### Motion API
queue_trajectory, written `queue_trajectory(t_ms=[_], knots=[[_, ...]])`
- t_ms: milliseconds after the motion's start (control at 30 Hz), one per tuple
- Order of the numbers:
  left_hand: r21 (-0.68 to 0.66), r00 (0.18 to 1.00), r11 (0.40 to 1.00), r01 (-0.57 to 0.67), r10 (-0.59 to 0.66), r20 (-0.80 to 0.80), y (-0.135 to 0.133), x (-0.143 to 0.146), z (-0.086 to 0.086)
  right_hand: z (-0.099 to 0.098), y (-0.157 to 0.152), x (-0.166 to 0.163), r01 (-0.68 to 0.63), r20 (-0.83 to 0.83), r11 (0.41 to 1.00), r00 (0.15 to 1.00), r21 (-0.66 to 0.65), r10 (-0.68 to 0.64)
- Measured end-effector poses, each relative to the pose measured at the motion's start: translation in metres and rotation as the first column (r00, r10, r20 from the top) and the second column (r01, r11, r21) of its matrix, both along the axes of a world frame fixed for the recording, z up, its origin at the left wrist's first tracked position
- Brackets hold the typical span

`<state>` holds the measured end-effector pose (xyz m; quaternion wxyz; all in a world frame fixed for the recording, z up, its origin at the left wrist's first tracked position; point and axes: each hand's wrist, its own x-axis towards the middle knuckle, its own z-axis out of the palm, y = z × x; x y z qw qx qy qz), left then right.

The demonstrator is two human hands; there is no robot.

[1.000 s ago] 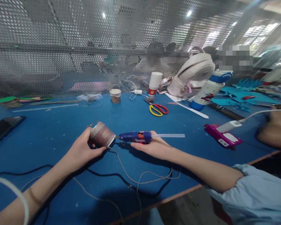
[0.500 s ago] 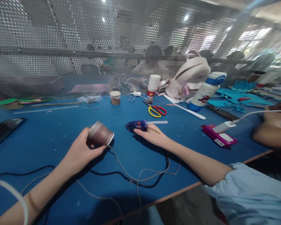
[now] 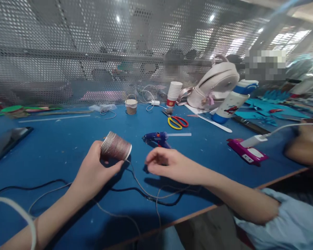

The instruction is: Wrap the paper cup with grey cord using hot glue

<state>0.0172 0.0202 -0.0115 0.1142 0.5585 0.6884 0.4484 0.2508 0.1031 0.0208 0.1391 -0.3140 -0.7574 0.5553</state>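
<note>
My left hand [image 3: 95, 170] grips a paper cup [image 3: 116, 146] wound with grey-brown cord, tilted on its side with its white rim to the right. A loose strand of cord [image 3: 137, 178] runs from the rim end down over the table. My right hand [image 3: 172, 165] hovers over the table to the right of the cup, empty, its fingers loosely curled and apart from the thumb. Just beyond it lies a blue glue gun [image 3: 158, 138] with a clear glue stick [image 3: 179, 134] in its back; the hand does not touch it.
Scissors [image 3: 177, 122], a small cord-covered bucket [image 3: 131, 107], stacked paper cups [image 3: 174, 93], a backpack [image 3: 216, 83] and a bottle [image 3: 231, 106] stand or lie behind. A purple power strip [image 3: 246, 152] is at right, near another person's arm [image 3: 304, 147]. A phone [image 3: 9, 144] lies left; a black cable [image 3: 146, 195] crosses in front.
My right hand has let go of the glue gun and drawn back toward me, leaving it on the table. My left hand keeps hold of the cord-wrapped cup, almost unmoved.
</note>
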Motion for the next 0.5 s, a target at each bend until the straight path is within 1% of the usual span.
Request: queue_trajectory(t_ms=[33,67,100,133,167,200,233,267,300,333,367,433,467,500], knots=[[0.002,1.0,1.0,0.001,-0.001,0.002,-0.001,0.001,-0.001,-0.008,-0.002,-0.015,0.021,-0.051,0.99,0.998,-0.139,-0.028],[0.003,1.0,1.0,-0.003,0.003,0.001,-0.002,0.002,-0.002,-0.015,-0.003,-0.028,0.049,-0.071,0.963,0.995,-0.264,-0.07],[0.0,1.0,1.0,-0.011,0.011,-0.004,-0.003,0.003,-0.003,-0.021,-0.004,-0.039,0.075,-0.105,0.923,0.987,-0.377,-0.123],[-0.003,1.0,1.0,-0.022,0.022,-0.012,-0.003,0.003,-0.003,-0.026,-0.004,-0.048,0.054,-0.145,0.866,0.979,-0.498,-0.144],[-0.004,0.999,1.0,-0.029,0.029,-0.018,-0.004,0.003,-0.004,-0.029,-0.005,-0.054,0.018,-0.178,0.811,0.972,-0.584,-0.151],[-0.006,0.999,0.999,-0.031,0.031,-0.023,-0.004,0.003,-0.004,-0.031,-0.005,-0.058,-0.02,-0.209,0.768,0.967,-0.64,-0.149],[-0.009,0.999,1.0,-0.029,0.029,-0.028,-0.004,0.002,-0.004,-0.03,-0.006,-0.059,-0.051,-0.225,0.743,0.965,-0.667,-0.137],[-0.013,0.999,1.0,-0.024,0.024,-0.033,-0.004,0.002,-0.004,-0.029,-0.006,-0.059,-0.057,-0.221,0.745,0.967,-0.664,-0.123],[-0.019,0.999,1.0,-0.018,0.017,-0.037,-0.003,0.002,-0.005,-0.027,-0.007,-0.058,-0.033,-0.194,0.773,0.974,-0.634,-0.118],[-0.03,0.999,0.999,-0.013,0.012,-0.042,-0.003,0.002,-0.005,-0.024,-0.007,-0.056,0.012,-0.152,0.817,0.981,-0.577,-0.122],[-0.046,0.999,0.999,-0.01,0.008,-0.049,-0.002,0.002,-0.006,-0.022,-0.007,-0.054,0.062,-0.107,0.87,0.986,-0.489,-0.131],[-0.083,0.998,0.997,-0.001,-0.004,-0.057,-0.002,0.002,-0.006,-0.019,-0.007,-0.05,0.115,-0.054,0.965,0.99,-0.234,-0.131],[-0.101,0.998,0.995,0.002,-0.007,-0.057,-0.002,0.003,-0.006,-0.019,-0.007,-0.048,0.115,-0.054,0.99,0.991,-0.081,-0.119],[-0.115,0.999,0.993,0.001,-0.007,-0.054,-0.002,0.004,-0.006,-0.02,-0.007,-0.047,0.102,-0.065,0.992,0.993,0.07,-0.098]])
